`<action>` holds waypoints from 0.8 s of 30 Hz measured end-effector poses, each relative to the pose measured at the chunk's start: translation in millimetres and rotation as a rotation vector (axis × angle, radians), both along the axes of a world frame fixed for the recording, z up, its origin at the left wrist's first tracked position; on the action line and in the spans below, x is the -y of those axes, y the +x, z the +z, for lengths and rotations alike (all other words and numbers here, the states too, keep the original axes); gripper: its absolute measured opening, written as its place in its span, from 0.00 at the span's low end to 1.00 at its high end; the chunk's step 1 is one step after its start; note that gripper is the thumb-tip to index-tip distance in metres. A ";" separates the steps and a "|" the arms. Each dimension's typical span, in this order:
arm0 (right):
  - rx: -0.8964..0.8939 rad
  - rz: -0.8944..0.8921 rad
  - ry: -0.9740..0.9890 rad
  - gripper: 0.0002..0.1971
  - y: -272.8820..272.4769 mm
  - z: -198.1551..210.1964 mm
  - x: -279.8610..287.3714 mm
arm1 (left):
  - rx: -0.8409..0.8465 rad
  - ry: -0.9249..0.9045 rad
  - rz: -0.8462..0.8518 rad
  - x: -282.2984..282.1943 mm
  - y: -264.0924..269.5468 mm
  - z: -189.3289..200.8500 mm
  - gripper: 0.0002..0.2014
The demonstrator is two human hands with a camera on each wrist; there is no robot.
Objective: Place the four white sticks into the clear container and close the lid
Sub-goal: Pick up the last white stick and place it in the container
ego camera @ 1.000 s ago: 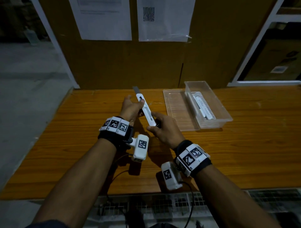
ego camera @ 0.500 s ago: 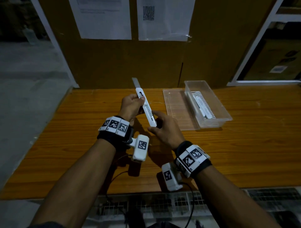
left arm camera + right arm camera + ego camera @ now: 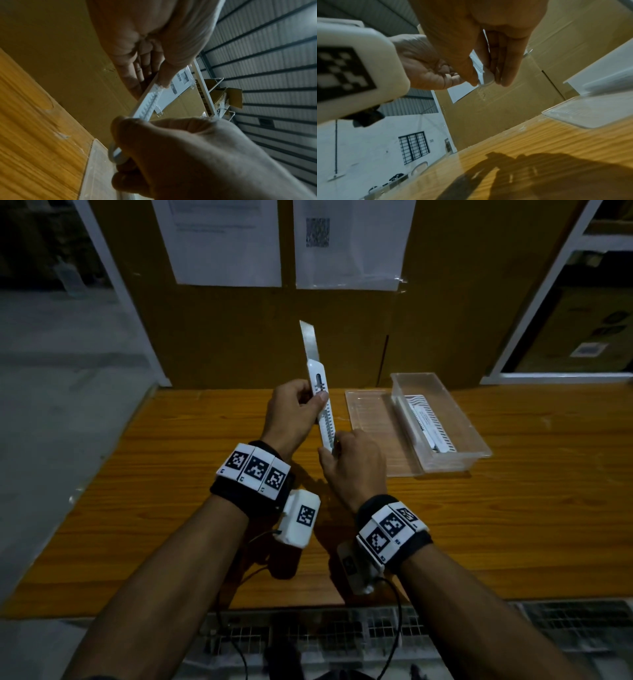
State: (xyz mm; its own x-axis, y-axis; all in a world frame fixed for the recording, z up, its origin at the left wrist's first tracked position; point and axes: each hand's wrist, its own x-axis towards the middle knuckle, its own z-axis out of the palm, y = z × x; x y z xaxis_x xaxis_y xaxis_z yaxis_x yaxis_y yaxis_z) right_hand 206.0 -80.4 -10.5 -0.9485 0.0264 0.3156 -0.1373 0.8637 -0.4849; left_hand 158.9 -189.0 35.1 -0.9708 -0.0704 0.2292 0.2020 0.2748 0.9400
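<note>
A white stick [image 3: 321,402], a slim utility knife with its metal blade [image 3: 308,340] pushed out, stands nearly upright above the table. My left hand [image 3: 297,405] grips its upper part, thumb on the slider. Around its lower end closes my right hand [image 3: 352,463]. In the left wrist view the white stick [image 3: 147,104] runs between both hands; in the right wrist view only a short part of the white stick [image 3: 478,66] shows between fingers. The clear container [image 3: 474,440] stands open at the right with white sticks [image 3: 428,422] lying inside. Its lid [image 3: 370,422] lies flat beside it.
The wooden table [image 3: 171,474] ends at a brown cardboard wall [image 3: 239,337] with taped papers [image 3: 222,241]. A white shelf frame [image 3: 548,302] stands at the back right. A wire grid [image 3: 376,638] runs below the table's near edge.
The stick has been raised and tilted more upright, and the blade now sticks out farther from its top. Both hands have risen with it.
</note>
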 end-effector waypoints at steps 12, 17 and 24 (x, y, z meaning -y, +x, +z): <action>0.020 0.008 -0.061 0.12 -1.6 5.0 1.2 | -0.050 -0.053 0.009 -5.0 0.0 -6.6 0.09; 0.031 -0.009 -0.077 0.12 -4.0 -1.2 1.4 | -0.050 -0.049 -0.020 -7.3 4.6 -16.8 0.15; 0.052 -0.016 -0.082 0.15 -2.3 -5.5 0.6 | -0.016 -0.076 -0.052 -1.0 2.0 -24.5 0.17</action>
